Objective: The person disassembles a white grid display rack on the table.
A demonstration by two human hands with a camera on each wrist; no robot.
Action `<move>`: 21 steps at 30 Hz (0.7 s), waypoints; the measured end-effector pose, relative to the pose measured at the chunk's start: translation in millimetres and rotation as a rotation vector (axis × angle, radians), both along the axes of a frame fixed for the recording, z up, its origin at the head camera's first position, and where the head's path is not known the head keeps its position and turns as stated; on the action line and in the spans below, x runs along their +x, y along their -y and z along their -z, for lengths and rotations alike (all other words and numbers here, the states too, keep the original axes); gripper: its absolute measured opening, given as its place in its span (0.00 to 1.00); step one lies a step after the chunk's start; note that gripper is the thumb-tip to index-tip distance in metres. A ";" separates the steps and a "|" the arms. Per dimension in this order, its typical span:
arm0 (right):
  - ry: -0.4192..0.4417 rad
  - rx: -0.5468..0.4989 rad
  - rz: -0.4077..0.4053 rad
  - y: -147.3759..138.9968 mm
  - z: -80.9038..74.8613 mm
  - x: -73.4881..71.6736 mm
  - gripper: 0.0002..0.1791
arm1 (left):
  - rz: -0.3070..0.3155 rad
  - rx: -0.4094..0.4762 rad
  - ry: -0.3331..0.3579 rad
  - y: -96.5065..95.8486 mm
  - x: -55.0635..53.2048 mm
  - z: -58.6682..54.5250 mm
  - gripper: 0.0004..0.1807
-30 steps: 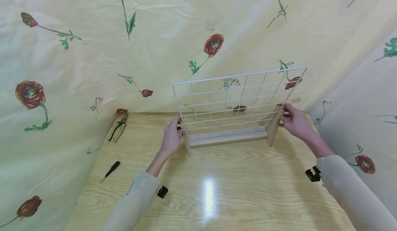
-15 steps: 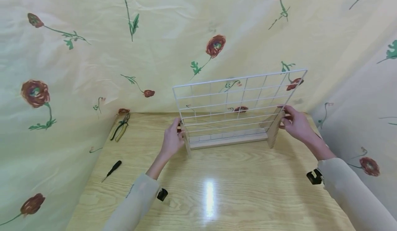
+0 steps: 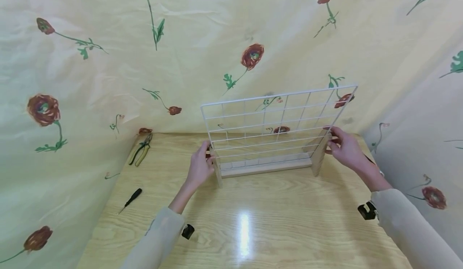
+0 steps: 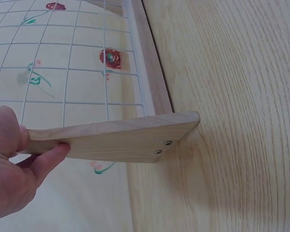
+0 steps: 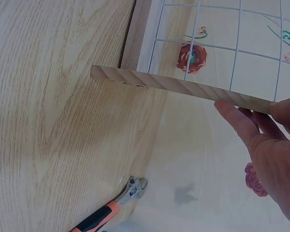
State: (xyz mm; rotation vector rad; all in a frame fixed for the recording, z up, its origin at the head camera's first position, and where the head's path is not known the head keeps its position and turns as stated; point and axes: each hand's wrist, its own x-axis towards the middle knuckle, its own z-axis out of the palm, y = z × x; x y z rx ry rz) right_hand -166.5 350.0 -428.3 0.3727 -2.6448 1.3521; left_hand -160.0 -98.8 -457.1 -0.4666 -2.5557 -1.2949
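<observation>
A rack with a white wire grid stands upright on the table, with wooden side panels and a wooden bottom bar. My left hand grips the left side panel near its upper end, thumb and fingers on opposite faces. Two screw heads show low on that panel's outer face. On the other side, my right hand holds the right side panel near its top between thumb and fingers. The wire grid slants up above both hands.
Pliers with yellow and black handles lie at the table's back left, a black-handled screwdriver in front of them. In the right wrist view, an adjustable wrench lies to the right of the rack. Flowered cloth hangs close behind.
The rack, with both hands holding its side panels, has come slightly nearer to me from the table's back edge. The head view has shifted a little. The tools lie still.
</observation>
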 end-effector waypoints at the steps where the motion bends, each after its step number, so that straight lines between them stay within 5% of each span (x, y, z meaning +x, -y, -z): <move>1: -0.002 0.003 0.000 0.1 0.3 0.1 0.25 | 0.001 0.000 -0.001 0.5 0.5 0.2 0.27; 21: 0.036 0.019 -0.003 7.4 -2.5 8.1 0.26 | -0.010 0.020 0.035 7.9 11.1 2.3 0.25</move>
